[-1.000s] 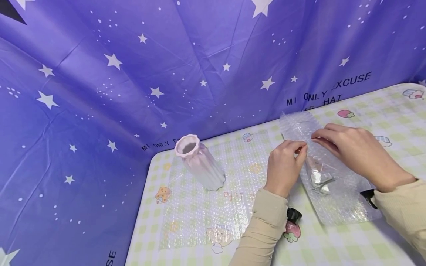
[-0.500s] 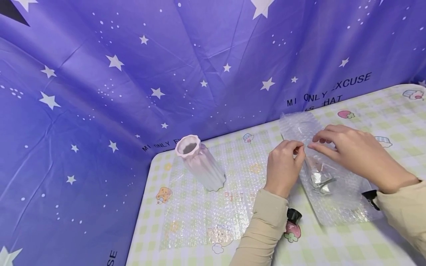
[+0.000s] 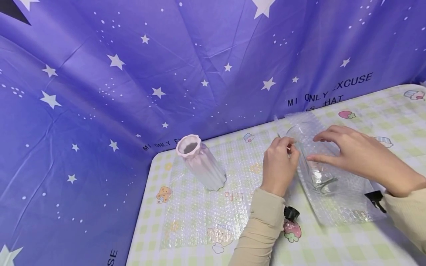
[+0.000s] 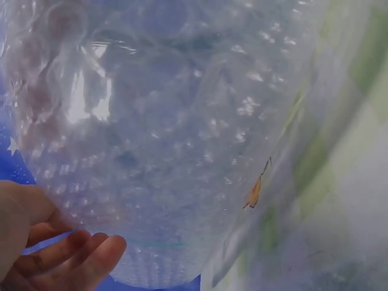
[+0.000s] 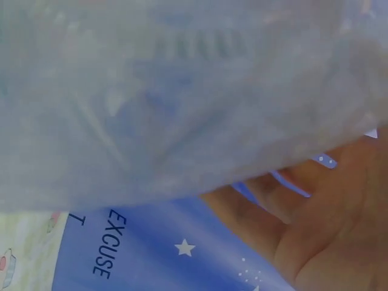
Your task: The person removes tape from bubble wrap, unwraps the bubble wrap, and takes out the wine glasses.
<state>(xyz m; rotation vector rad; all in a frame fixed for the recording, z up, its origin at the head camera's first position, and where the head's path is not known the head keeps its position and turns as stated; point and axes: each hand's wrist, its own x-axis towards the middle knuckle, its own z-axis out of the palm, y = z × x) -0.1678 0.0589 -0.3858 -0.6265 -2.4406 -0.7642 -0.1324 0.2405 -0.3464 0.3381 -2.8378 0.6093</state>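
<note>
One clear glass vessel point(image 3: 322, 179) sits inside one sheet of bubble wrap point(image 3: 349, 199), on the worktop point(image 3: 352, 245); whether the vessel stands or lies I cannot tell.

Two bare hands are at this vessel. The left hand point(image 3: 279, 162), on its left, pinches the loose edge of the wrap between thumb and curled fingers. The right hand point(image 3: 362, 155), on its right, has its thumb and fingers spread apart over the wrapped vessel; the wrap partly hides the fingers in the right wrist view, and I cannot tell whether the tips touch.

Two beige sleeves point(image 3: 263, 221) reach in from the near side of the vessel, and two black wrist mounts point(image 3: 291, 213) show, one to either side of it.

Well to the left of the vessel, one fluted vase point(image 3: 204, 164), pink at the mouth and white below, stands on a second sheet point(image 3: 193, 221), spread flat.

Two printed strawberries show clearly, one beyond the vessel, one nearer. Behind the vessel hangs one purple curtain point(image 3: 186, 74) with many white stars.
</note>
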